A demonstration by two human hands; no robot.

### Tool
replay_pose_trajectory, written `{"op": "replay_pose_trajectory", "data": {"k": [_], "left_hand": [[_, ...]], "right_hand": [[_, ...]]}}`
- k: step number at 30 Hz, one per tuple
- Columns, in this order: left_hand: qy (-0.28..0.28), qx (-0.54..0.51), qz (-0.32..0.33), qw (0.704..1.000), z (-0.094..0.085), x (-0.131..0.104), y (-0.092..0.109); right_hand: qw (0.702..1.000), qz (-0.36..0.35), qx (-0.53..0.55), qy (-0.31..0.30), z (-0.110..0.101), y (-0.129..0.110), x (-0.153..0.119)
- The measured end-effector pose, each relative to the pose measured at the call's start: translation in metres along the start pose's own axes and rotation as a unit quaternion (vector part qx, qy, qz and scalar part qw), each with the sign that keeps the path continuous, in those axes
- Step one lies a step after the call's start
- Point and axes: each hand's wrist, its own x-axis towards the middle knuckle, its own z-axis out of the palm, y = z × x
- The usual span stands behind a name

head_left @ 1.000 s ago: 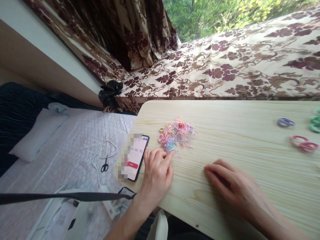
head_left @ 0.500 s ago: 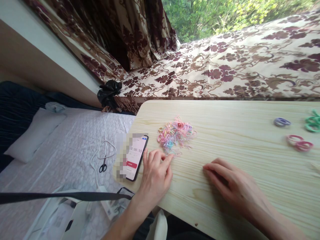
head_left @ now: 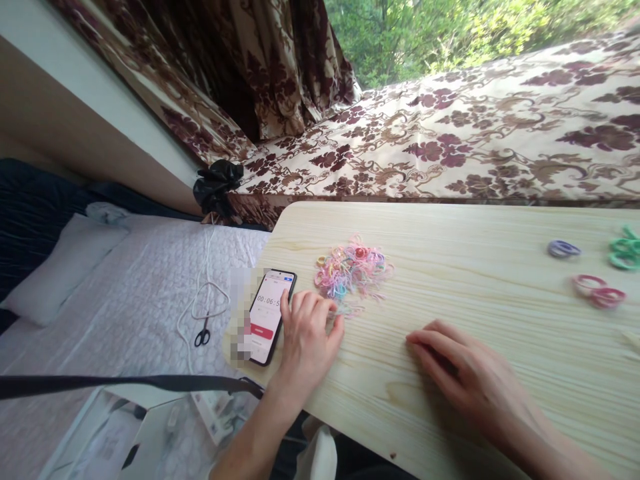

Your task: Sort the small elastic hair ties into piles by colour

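A loose pile of small pastel hair ties (head_left: 353,267), mostly pink with some lilac, yellow and blue, lies on the pale wooden table (head_left: 450,247). My left hand (head_left: 309,333) is at its near edge, fingers apart, with index finger and thumb beside a few pale strands. The little finger of that hand reaches over the edge of a phone (head_left: 267,310) showing a running timer. To the right, my right hand (head_left: 463,363) rests on its side, fingers curled and tips together; nothing shows in it.
Sorted hair ties lie at the table's right: purple ones (head_left: 564,249), pink ones (head_left: 599,291) and green ones (head_left: 626,250). Left of the table is a bed (head_left: 145,287) with scissors (head_left: 203,335), a white cord (head_left: 207,287) and an open white box (head_left: 150,427). A patterned window ledge (head_left: 450,147) runs behind.
My left hand's index finger has drawn back from the pale strands and bent, and its little finger has shifted over the phone. My right hand stays in place.
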Motion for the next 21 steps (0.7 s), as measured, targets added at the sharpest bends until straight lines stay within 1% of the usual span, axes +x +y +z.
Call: {"op": "replay_pose_trajectory", "data": {"k": [7,11,14,21], "left_hand": [[-0.019,0.004,0.008,1.0,0.001,0.003,0.001],[-0.017,0.003,0.014,1.0,0.001,0.004,0.003],[-0.006,-0.007,0.014,1.0,0.0,0.005,0.003],[0.008,-0.033,0.025,0.999,-0.002,0.007,0.003]], "right_hand": [[1.0,0.018,0.002,-0.02,-0.002,-0.001,0.0],[1.0,0.014,0.002,-0.005,0.006,0.005,-0.004],[1.0,0.013,0.002,0.003,0.01,0.008,-0.006],[1.0,0.016,0.0,-0.015,0.002,0.001,-0.002]]}}
